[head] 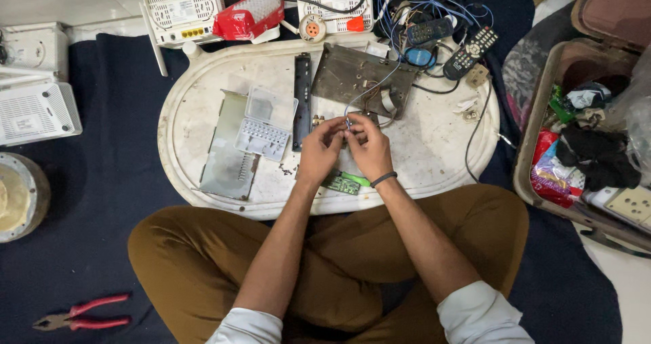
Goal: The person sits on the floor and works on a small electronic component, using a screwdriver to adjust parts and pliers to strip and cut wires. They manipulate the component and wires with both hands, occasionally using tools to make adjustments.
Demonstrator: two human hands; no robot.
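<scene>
Over a low white oval plastic worktop (434, 161), stained and scuffed, a person is sitting cross-legged in brown trousers on a dark blue cloth (122, 147) and looking down at both hands. Left hand (320, 150) and right hand (369, 147) are meeting just above the middle of the worktop, fingertips touching, each grip pinched together on the end of a thin pale wire (369, 89). That wire is curving up and away from the fingers toward a flat rusty brown metal plate (352, 76) lying at the far side of the worktop. A black band is circling the right wrist. Just below the hands, a small green circuit board (341, 183) is resting near the worktop's front edge. Left of the hands, a clear plastic hinged box (266, 123) is lying open on top of a thin grey metal sheet (227, 150), and a narrow black bar (302, 100) is lying beside the box. Beyond the worktop, two white routers (183, 8), a red plastic packet (247, 15), a tangle of blue and black cables (420, 5) and two black remote controls (469, 51) are crowding together. Red-handled pliers (81, 315) are lying on the cloth near the person's left knee.
</scene>
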